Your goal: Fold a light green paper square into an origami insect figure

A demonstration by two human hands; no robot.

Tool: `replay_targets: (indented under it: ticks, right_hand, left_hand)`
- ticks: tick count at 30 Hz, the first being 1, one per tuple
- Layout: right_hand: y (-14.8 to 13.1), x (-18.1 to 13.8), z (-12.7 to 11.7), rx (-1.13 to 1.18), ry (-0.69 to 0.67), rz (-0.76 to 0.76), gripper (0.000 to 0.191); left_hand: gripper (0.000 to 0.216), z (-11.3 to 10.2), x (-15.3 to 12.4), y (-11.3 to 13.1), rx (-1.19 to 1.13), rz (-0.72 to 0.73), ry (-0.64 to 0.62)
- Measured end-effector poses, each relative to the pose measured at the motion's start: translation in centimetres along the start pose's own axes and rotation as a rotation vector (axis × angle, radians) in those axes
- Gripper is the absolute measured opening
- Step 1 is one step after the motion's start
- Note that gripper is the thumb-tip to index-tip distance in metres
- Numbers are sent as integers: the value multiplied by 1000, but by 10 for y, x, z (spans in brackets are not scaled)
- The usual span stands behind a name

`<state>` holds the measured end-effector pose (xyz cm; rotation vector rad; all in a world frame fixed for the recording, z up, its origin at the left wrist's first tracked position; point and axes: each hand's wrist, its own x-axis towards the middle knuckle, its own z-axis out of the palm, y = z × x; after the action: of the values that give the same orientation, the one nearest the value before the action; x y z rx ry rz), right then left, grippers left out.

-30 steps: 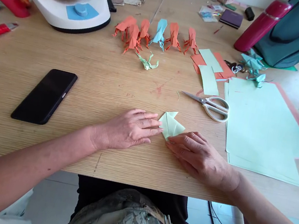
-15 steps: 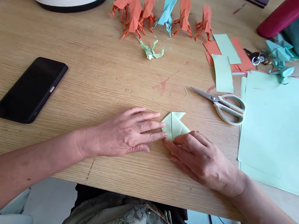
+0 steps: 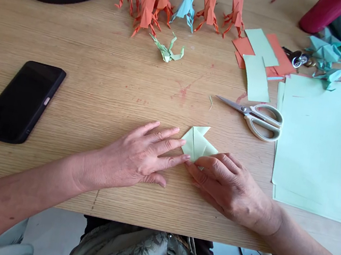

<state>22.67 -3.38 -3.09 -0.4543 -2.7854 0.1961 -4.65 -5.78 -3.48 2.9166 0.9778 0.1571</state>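
Observation:
A small folded piece of pale green paper lies on the wooden table between my hands, with a pointed flap at its top right. My left hand rests flat with fingers spread, two fingertips touching the paper's left edge. At the lower right, my right hand is closed on the paper's edge, thumb and fingers pinched together. Its fingers hide the paper's lower right part. Beyond the paper lie the scissors, blades pointing left.
Several orange folded figures and a blue one stand at the back. A green figure lies before them. Paper strips and large green sheets are on the right, a phone on the left.
The view has shifted a little. My left hand's fingers have spread slightly wider at the paper's edge. My right hand keeps its pinch, and the folded paper stays almost in place.

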Motion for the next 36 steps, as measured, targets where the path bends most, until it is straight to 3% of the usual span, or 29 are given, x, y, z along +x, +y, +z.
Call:
replay_targets:
  ticks: [6,11,22,29,36]
  right_hand:
    - [-1,-21,-6,150,-25,79,34]
    - [-4,-26,-4,69,-63,34,37]
    - [-13,-20,1,54,-28,45,25]
    - [-16,-26,2,-2,-61,21,29]
    - [-19,-21,1,-27,-2,18,27]
  left_hand:
    - [66,2,-1,4,-4,-22,1]
    - [69,1,-2,5,0,-25,-8]
    - [72,2,-3,10,-33,-56,-42]
    - [78,3,-7,17,-19,-122,-70]
    - [77,2,-5,20,-2,-148,-75]
